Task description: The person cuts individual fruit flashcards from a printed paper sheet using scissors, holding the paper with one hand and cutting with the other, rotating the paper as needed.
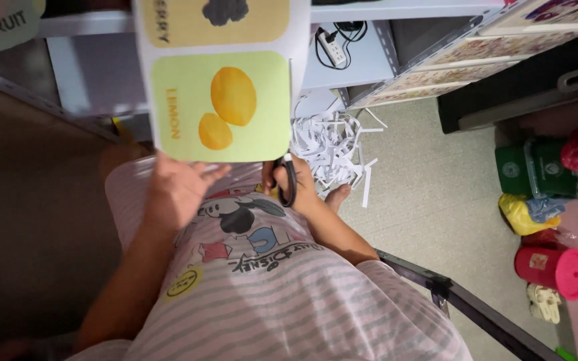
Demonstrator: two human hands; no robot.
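- Cutting looks like the step in hand: the left hand grips the lower edge of a white picture sheet, fingers clenched on the paper, and holds it up in front of the body.
- Right hand is closed through the black handles of the scissors, just beside the sheet's lower right corner; the blades are hidden behind the paper.
- Sheet carries rounded cards: a pale green one with two yellow lemons at the bottom, a tan one with a dark fruit shape above it.
- Judgement: the next cut calls for steering the blades along the green card's border while the left hand turns the sheet.
- White paper strips lie heaped on the floor past the scissors.
- Right side of the floor: green boxes, a yellow bag, a pink tub with lid.
- White power strip on the grey shelf behind.
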